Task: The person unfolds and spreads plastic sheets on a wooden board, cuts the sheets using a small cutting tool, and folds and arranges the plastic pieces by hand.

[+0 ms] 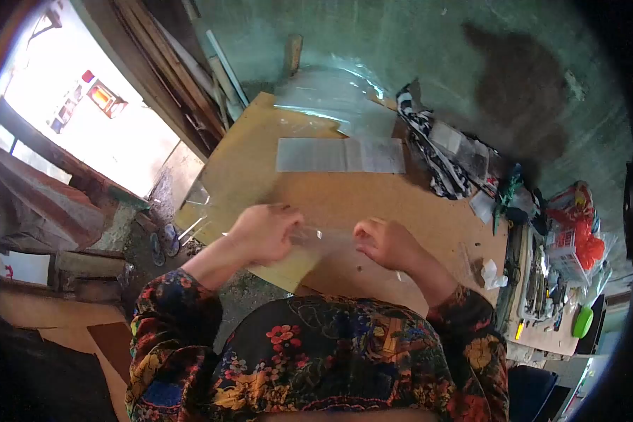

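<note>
Film (322,238) btwn L hand (266,232) & R hand (388,243) (edges v. unclear)

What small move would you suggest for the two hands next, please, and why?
I would probably lower the clear plastic onto the tabletop: the left hand and right hand appear to pinch it from either side, and bare surface lies between them and the flat translucent strip beyond.
</note>
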Available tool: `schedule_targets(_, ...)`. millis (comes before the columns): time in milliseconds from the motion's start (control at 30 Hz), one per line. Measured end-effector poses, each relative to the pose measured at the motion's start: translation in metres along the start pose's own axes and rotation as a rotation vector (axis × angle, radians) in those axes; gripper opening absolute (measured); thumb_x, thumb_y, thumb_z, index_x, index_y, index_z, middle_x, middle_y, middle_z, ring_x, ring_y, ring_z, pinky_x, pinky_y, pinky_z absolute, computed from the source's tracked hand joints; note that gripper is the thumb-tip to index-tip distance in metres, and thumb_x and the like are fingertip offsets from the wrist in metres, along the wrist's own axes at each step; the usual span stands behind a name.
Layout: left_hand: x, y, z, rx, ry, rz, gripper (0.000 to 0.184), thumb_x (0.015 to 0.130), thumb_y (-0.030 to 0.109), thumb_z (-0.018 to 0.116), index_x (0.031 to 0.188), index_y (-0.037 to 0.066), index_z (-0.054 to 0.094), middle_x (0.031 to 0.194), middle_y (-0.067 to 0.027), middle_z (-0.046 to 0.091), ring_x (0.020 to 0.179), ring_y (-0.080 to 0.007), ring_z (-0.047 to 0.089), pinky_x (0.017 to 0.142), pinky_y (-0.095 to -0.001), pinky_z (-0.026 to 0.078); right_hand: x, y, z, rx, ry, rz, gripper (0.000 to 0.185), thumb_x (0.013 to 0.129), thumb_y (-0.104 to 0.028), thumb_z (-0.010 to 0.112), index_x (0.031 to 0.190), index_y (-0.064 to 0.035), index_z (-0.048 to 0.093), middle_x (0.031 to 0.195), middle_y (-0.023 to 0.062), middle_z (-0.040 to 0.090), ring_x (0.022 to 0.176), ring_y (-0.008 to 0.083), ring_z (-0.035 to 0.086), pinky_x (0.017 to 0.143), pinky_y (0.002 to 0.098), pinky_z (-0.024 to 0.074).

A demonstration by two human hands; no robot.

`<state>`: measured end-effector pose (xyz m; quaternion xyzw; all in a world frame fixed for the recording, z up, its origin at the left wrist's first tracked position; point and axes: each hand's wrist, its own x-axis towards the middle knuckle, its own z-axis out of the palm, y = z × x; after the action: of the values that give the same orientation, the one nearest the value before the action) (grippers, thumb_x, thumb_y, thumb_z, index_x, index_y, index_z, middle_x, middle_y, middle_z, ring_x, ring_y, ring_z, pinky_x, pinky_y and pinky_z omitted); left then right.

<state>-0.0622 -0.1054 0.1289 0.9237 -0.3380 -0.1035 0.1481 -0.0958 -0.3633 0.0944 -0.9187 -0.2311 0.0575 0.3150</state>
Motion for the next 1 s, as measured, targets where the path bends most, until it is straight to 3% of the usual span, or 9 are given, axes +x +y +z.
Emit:
schedule_targets(200, -0.001, -0.108, -0.037, 0.331, 0.206, -0.176, 0.034, 0.063, 0.008, 0.055, 0.097, 0.011, 0.054, 0.088, -0.0106, 0.057, 0.082, -0.0297, 0.058, 0.067, -0.0391, 0.048, 0.154, -0.004, 0.014, -0.048, -0.051, -0.12, 0.016, 0.072, -0.018, 0.061, 0.079, -0.0064, 0.053, 0.077, 0.0108, 0.058, 0.073, 0.0284, 0.057, 0.063, 0.0383, 0.0439)
schedule_targets(333, 0.007, -0.148, -0.079, 0.603, 0.484, -0.284, 0.028, 0.066, 0.005, 0.054, 0.094, 0.009, 0.052, 0.086, -0.0092, 0.054, 0.081, -0.0288, 0.056, 0.065, -0.0377, 0.047, 0.234, -0.03, 0.013, -0.534, 0.386, -0.211, 0.011, 0.073, -0.014, 0.06, 0.078, -0.0083, 0.053, 0.084, 0.0053, 0.056, 0.081, 0.0253, 0.056, 0.075, 0.0375, 0.0421)
schedule_targets(367, 0.006, -0.149, -0.087, 0.682, 0.623, -0.273, 0.022, 0.069, 0.006, 0.052, 0.09, 0.01, 0.051, 0.083, -0.0074, 0.053, 0.079, -0.0258, 0.055, 0.063, -0.0376, 0.047, 0.25, -0.025, 0.012, -0.531, 0.382, -0.209, 0.011, 0.073, -0.014, 0.06, 0.078, -0.0083, 0.053, 0.084, 0.0053, 0.056, 0.081, 0.0253, 0.056, 0.075, 0.0375, 0.0421)
schedule_targets(433, 0.001, -0.15, -0.093, 0.765, 0.714, -0.299, 0.025, 0.07, 0.007, 0.051, 0.095, 0.011, 0.051, 0.085, -0.0067, 0.051, 0.078, -0.0244, 0.054, 0.062, -0.0362, 0.047, 0.276, -0.014, 0.015, -0.606, 0.753, -0.499, 0.008, 0.072, -0.011, 0.059, 0.078, -0.01, 0.053, 0.085, 0.0037, 0.055, 0.085, 0.0224, 0.055, 0.08, 0.0378, 0.0402)
schedule_targets(533, -0.005, -0.153, -0.061, 0.809, 0.661, -0.295, 0.031, 0.071, 0.008, 0.052, 0.102, 0.012, 0.051, 0.09, -0.0067, 0.049, 0.08, -0.0232, 0.053, 0.062, -0.0349, 0.047, 0.278, 0.009, 0.031, -0.539, 0.821, -0.469, 0.007, 0.071, -0.01, 0.059, 0.077, -0.0114, 0.054, 0.086, 0.0024, 0.055, 0.087, 0.021, 0.054, 0.082, 0.0403, 0.0387)
schedule_targets(667, 0.001, -0.163, 0.009, 0.75, 0.325, -0.34, 0.043, 0.073, 0.009, 0.053, 0.115, 0.012, 0.042, 0.098, -0.0127, 0.045, 0.079, -0.0254, 0.053, 0.058, -0.0356, 0.049, 0.276, 0.058, 0.077, -0.484, 0.771, -0.419, 0.006, 0.072, -0.01, 0.058, 0.076, -0.0111, 0.055, 0.087, 0.002, 0.056, 0.091, 0.0205, 0.053, 0.083, 0.0431, 0.0374)
schedule_targets(767, 0.015, -0.163, 0.059, 0.602, 0.163, -0.355, 0.045, 0.074, 0.011, 0.054, 0.116, 0.011, 0.041, 0.1, -0.0145, 0.043, 0.077, -0.0278, 0.055, 0.058, -0.0377, 0.05, 0.258, 0.089, 0.101, -0.494, 0.495, -0.215, 0.024, 0.071, -0.014, 0.06, 0.095, -0.0111, 0.055, 0.104, 0.0065, 0.053, 0.1, 0.0239, 0.05, 0.089, 0.0432, 0.0353)
schedule_targets(833, 0.023, -0.16, 0.082, 0.427, 0.051, -0.385, 0.044, 0.074, 0.013, 0.055, 0.116, 0.01, 0.041, 0.101, -0.0151, 0.043, 0.076, -0.0294, 0.056, 0.059, -0.0388, 0.05, 0.238, 0.095, 0.108, -0.458, 0.216, 0.109, 0.049, 0.072, -0.02, 0.06, 0.118, -0.0124, 0.044, 0.122, 0.0129, 0.043, 0.109, 0.0293, 0.046, 0.091, 0.0434, 0.0358)
schedule_targets(1000, 0.041, -0.148, 0.091, 0.122, -0.05, -0.626, 0.055, 0.076, 0.017, 0.054, 0.126, 0.011, 0.033, 0.107, -0.018, 0.04, 0.084, -0.0339, 0.057, 0.064, -0.0399, 0.05, 0.192, 0.114, 0.097, -0.345, 0.014, 0.135, 0.065, 0.074, -0.021, 0.057, 0.131, -0.0142, 0.026, 0.129, 0.0166, 0.034, 0.111, 0.0329, 0.044, 0.089, 0.0428, 0.0402)
